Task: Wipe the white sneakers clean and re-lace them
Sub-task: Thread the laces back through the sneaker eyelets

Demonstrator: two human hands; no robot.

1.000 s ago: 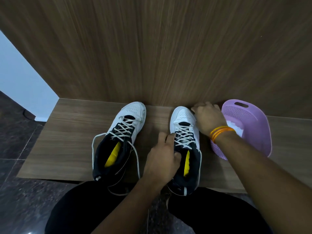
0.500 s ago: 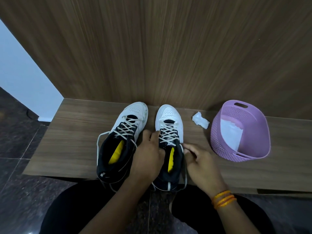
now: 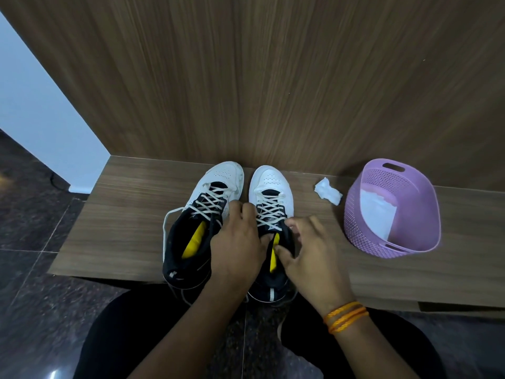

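Head view: the right sneaker (image 3: 270, 181) sits on the desk (image 3: 123, 214) between my two hands, just beside the left sneaker (image 3: 218, 181). It points straight away from me, with its white toe at the wall and its heel by my knees. My left hand (image 3: 237, 244) holds its inner side with curled fingers. My right hand (image 3: 311, 253) pinches its black outer edge. The top lace crossing lies just past both thumbs, so both hands are near it. I cannot see the lace ends.

The two sneakers (image 3: 269, 177) are coloured white and black, with yellow seen inside. The basket (image 3: 355, 222) is purple, dotted with tiny holes. Brown stripes are seen on the bench (image 3: 123, 214).
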